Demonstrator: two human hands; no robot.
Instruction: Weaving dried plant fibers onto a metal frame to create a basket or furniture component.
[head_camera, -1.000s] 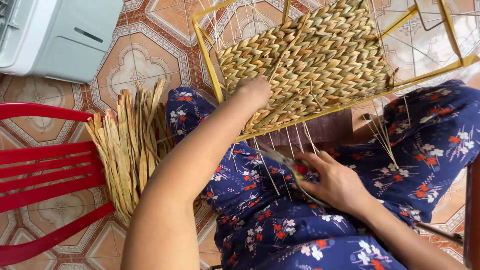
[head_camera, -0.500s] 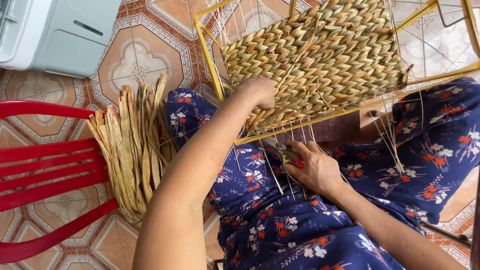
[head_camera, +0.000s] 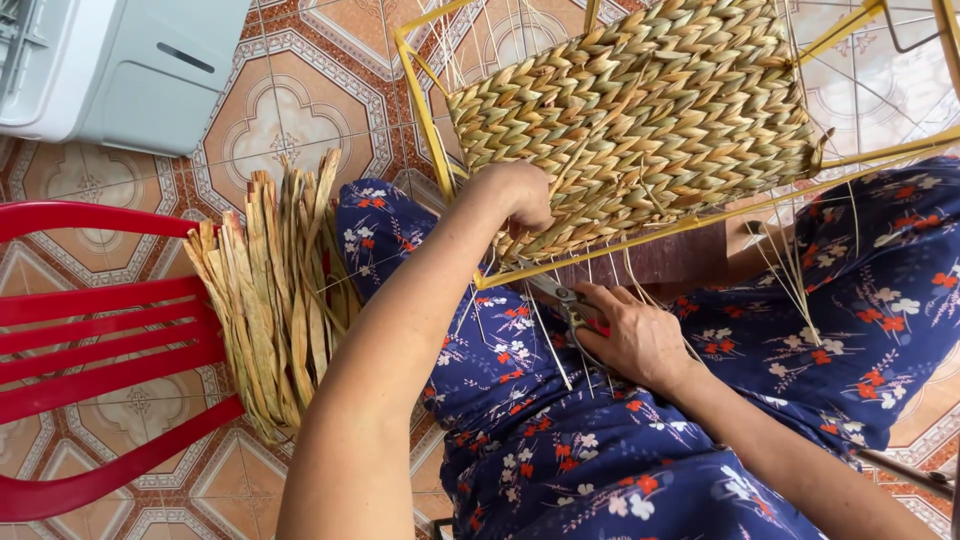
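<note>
1. Woven straw panel (head_camera: 640, 110) sits in a yellow wire frame (head_camera: 425, 110) propped against the lap; loose strand ends (head_camera: 545, 335) hang below its lower edge, within reach of both hands.
2. Left hand (head_camera: 520, 195): fingers curled shut, pressing the panel's lower left corner, apparently to steady the weave.
3. Right hand (head_camera: 635, 335): closed around scissors (head_camera: 560, 295), blades pointing toward the hanging ends just under the frame.
4. Bundle of dried straw (head_camera: 270, 290) lies beside the knee, on a red chair (head_camera: 100, 330).
</note>
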